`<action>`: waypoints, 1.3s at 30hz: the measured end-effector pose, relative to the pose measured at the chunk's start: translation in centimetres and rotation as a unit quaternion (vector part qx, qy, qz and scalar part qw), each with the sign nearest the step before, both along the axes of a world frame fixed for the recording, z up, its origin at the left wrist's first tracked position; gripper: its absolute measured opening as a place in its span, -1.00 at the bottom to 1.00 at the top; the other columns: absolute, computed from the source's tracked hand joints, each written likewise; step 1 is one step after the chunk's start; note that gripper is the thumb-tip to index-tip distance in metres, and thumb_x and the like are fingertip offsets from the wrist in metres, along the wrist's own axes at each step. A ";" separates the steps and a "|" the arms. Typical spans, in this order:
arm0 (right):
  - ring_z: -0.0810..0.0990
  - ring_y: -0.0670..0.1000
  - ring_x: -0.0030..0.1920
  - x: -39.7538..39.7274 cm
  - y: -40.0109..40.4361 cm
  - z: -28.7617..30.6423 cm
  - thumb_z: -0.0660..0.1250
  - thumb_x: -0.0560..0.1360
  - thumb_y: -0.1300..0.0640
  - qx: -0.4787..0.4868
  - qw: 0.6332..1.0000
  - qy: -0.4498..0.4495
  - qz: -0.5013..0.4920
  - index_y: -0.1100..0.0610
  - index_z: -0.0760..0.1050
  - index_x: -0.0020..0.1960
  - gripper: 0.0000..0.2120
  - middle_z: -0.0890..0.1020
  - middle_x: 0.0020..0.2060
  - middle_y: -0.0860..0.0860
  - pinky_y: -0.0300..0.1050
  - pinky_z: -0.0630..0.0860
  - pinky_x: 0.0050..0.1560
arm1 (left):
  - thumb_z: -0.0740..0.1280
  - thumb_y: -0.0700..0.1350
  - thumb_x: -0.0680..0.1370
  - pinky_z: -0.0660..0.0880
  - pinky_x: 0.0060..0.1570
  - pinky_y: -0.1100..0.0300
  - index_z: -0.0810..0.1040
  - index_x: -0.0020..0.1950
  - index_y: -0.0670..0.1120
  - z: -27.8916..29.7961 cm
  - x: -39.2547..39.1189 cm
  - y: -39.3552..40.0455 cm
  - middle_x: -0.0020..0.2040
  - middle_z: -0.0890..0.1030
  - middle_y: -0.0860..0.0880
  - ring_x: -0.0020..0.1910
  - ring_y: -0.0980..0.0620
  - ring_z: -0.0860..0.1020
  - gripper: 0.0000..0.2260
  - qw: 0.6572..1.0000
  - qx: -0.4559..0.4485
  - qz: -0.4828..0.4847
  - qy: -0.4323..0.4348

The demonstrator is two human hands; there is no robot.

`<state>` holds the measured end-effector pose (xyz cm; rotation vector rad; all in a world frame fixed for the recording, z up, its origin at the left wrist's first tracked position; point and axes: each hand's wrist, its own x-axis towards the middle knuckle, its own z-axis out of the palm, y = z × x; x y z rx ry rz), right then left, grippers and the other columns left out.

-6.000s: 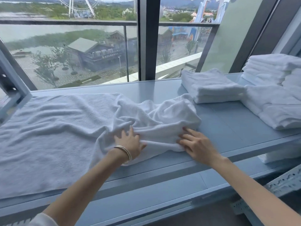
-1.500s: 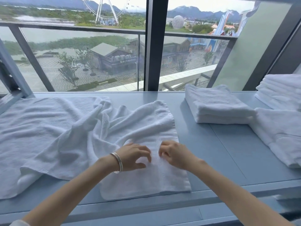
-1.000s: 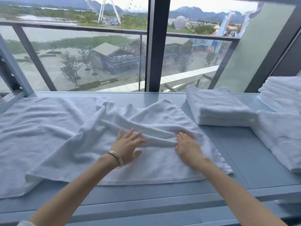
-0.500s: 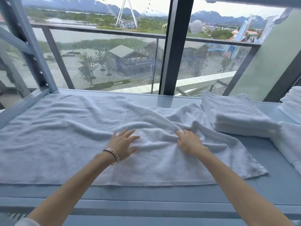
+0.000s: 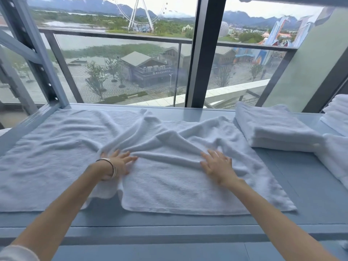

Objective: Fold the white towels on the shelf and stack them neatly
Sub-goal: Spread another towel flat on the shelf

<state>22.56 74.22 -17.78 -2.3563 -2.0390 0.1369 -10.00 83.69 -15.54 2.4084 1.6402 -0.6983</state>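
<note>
Two hands flat on a rumpled white towel [image 5: 169,178] spread over the blue-grey shelf [image 5: 310,194]. Left hand [image 5: 117,163], bangle [image 5: 111,166] at wrist, fingers straight, pressing creased cloth; right hand [image 5: 218,167] splayed open, palm down, gripping nothing. Another unfolded towel [image 5: 47,153] lies flat to the left, partly under the first. Folded towel stack [image 5: 273,129] just right of it; more towels [image 5: 335,153] at far right edge.

Soft overcast daylight from the window [image 5: 131,59] ahead, faint shadows, wide-angle bending at edges.
</note>
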 end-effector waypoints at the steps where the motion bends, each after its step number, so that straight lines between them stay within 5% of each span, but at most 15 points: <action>1: 0.05 0.10 0.48 -0.5 -0.3 -0.2 -0.07 0.60 -0.16 -0.017 1.000 -0.007 0.010 -0.03 0.13 0.49 -0.51 0.11 0.51 -0.02 0.13 0.09 0.37 | 0.09 -0.06 0.61 -0.15 0.38 -0.35 0.09 0.49 0.22 0.7 0.4 -0.2 0.55 -0.08 0.09 0.53 -0.09 -0.18 -0.53 0.999 0.030 -0.004 0.023; 4: 0.15 0.15 0.40 -3.6 -1.1 -0.2 -0.06 0.57 -0.21 -0.017 0.998 -0.014 0.063 0.01 0.15 0.49 -0.45 0.15 0.49 -0.01 0.08 0.14 0.36 | 0.08 -0.03 0.62 -0.05 0.41 -0.28 0.19 0.48 0.05 1.5 4.3 -2.6 0.56 -0.04 0.06 0.53 -0.03 -0.11 -0.59 0.989 0.131 -0.048 -0.047; 7: 0.23 0.15 0.35 -5.9 -1.0 -0.3 -0.26 0.38 -0.31 -0.001 0.993 0.065 0.102 0.01 0.26 0.45 -0.22 0.26 0.45 0.01 -0.03 0.17 0.37 | 0.06 0.19 0.60 -0.10 0.39 -0.32 -0.05 0.53 0.14 -0.5 8.6 -6.2 0.55 -0.15 0.13 0.53 0.03 -0.17 -0.45 0.972 0.041 -0.129 -0.190; 10: 0.24 0.09 0.39 -3.8 -1.3 0.1 -0.27 0.34 -0.28 0.068 0.994 0.077 0.048 -0.07 0.34 0.40 -0.22 0.29 0.44 -0.06 0.00 0.26 0.31 | 0.07 0.25 0.57 -0.24 0.34 -0.37 -0.14 0.50 0.25 -2.6 8.2 -6.6 0.52 -0.24 0.19 0.51 0.03 -0.25 -0.42 0.973 -0.011 -0.166 -0.161; 14: 0.22 0.10 0.35 -0.3 -3.5 -0.2 -0.21 0.46 -0.26 -0.007 1.000 -0.001 0.001 -0.16 0.24 0.43 -0.39 0.24 0.45 -0.07 -0.01 0.21 0.33 | 0.14 0.14 0.59 -0.20 0.35 -0.35 -0.09 0.48 0.31 -1.3 3.6 -3.2 0.53 -0.21 0.18 0.52 -0.04 -0.21 -0.45 0.988 -0.021 -0.110 -0.103; 18: 0.34 0.09 0.24 -3.9 -4.6 0.1 -0.01 0.55 -0.18 0.015 0.989 0.094 0.113 -0.03 0.44 0.33 -0.52 0.43 0.26 0.00 -0.12 0.28 0.27 | 0.18 0.02 0.59 -0.12 0.34 -0.39 0.11 0.49 0.19 1.2 4.6 -3.9 0.55 -0.10 0.08 0.52 -0.11 -0.10 -0.51 0.987 0.134 -0.086 0.022; 20: 0.42 0.10 0.20 -4.6 -4.1 0.8 0.11 0.57 -0.04 0.050 0.981 0.124 0.142 0.02 0.53 0.25 -0.64 0.51 0.20 0.04 -0.04 0.39 0.23 | 0.11 -0.08 0.62 -0.05 0.38 -0.34 0.17 0.48 0.11 1.2 7.3 -6.3 0.56 -0.02 0.05 0.52 -0.06 -0.04 -0.57 0.974 0.185 -0.113 -0.065; 22: 0.50 0.17 0.15 -3.7 -3.2 1.2 0.03 0.49 -0.07 0.077 0.985 0.083 0.127 0.02 0.56 0.19 -0.56 0.56 0.17 0.07 0.11 0.50 0.10 | 0.08 0.07 0.62 -0.04 0.39 -0.32 0.09 0.50 0.17 0.1 9.4 -9.0 0.55 -0.03 0.08 0.53 -0.02 -0.05 -0.56 0.970 0.093 -0.136 -0.177; 24: 0.49 0.17 0.20 -2.1 -2.8 1.3 -0.10 0.42 -0.17 0.034 0.991 0.027 0.127 -0.03 0.52 0.25 -0.41 0.53 0.24 0.06 0.17 0.51 0.07 | 0.08 0.24 0.57 -0.16 0.36 -0.35 -0.01 0.49 0.27 -1.6 10.2 -10.8 0.55 -0.10 0.14 0.53 -0.02 -0.14 -0.48 0.972 -0.002 -0.161 -0.172; 29: 0.26 0.05 0.34 1.8 -5.0 0.8 -0.26 0.28 -0.33 -0.006 0.991 0.013 0.134 -0.13 0.28 0.41 -0.21 0.32 0.36 -0.09 0.01 0.30 0.29 | -0.39 0.61 0.12 -0.33 0.34 -0.30 -0.05 0.45 0.37 -3.2 8.7 -10.4 0.53 -0.13 0.20 0.52 0.06 -0.21 -0.08 0.976 0.037 -0.129 -0.173; 31: 0.26 0.05 0.30 2.5 -6.4 0.7 -0.12 0.35 -0.35 -0.005 0.986 0.047 0.157 -0.06 0.31 0.40 -0.27 0.34 0.33 -0.06 0.01 0.30 0.30 | -0.34 0.52 0.31 -0.25 0.35 -0.35 -0.02 0.45 0.37 -2.7 9.1 -10.4 0.55 -0.06 0.16 0.53 0.06 -0.14 -0.27 0.983 0.089 -0.079 -0.137; 33: 0.24 0.02 0.30 3.2 -7.7 0.7 0.07 0.43 -0.36 -0.026 0.977 0.063 0.200 -0.01 0.29 0.41 -0.33 0.31 0.32 -0.05 -0.06 0.28 0.33 | 0.04 0.27 0.55 -0.07 0.32 -0.39 0.21 0.44 0.29 -2.4 10.3 -11.3 0.51 0.18 0.06 0.51 0.00 0.09 -0.56 0.976 0.170 -0.053 -0.127; 35: 0.25 0.01 0.31 4.2 -8.8 0.6 0.24 0.45 -0.28 -0.031 0.964 0.077 0.254 0.02 0.25 0.42 -0.36 0.27 0.33 -0.02 -0.15 0.22 0.33 | 0.42 -0.02 0.39 0.32 0.16 -0.36 0.60 0.13 0.10 -2.3 11.9 -13.1 0.25 0.55 -0.06 0.24 -0.10 0.51 -0.69 0.941 0.290 -0.062 -0.163; 37: 0.30 0.03 0.31 5.2 -9.9 0.5 0.28 0.40 -0.30 -0.019 0.951 0.092 0.295 0.00 0.25 0.39 -0.32 0.25 0.35 -0.01 -0.10 0.25 0.33 | 0.30 -0.12 0.33 0.53 -0.09 -0.08 0.64 -0.15 0.00 -3.2 13.2 -15.3 -0.04 0.64 -0.04 -0.11 -0.12 0.64 -0.83 0.888 0.356 -0.106 -0.270; 39: 0.31 0.06 0.33 5.6 -10.8 0.2 0.22 0.33 -0.38 -0.020 0.945 0.093 0.311 -0.04 0.22 0.36 -0.28 0.22 0.37 -0.03 0.03 0.30 0.29 | 0.11 0.07 0.40 0.51 -0.18 0.05 0.59 -0.11 0.00 -3.4 14.7 -18.1 -0.07 0.60 0.00 -0.14 -0.10 0.60 -0.70 0.888 0.282 -0.095 -0.350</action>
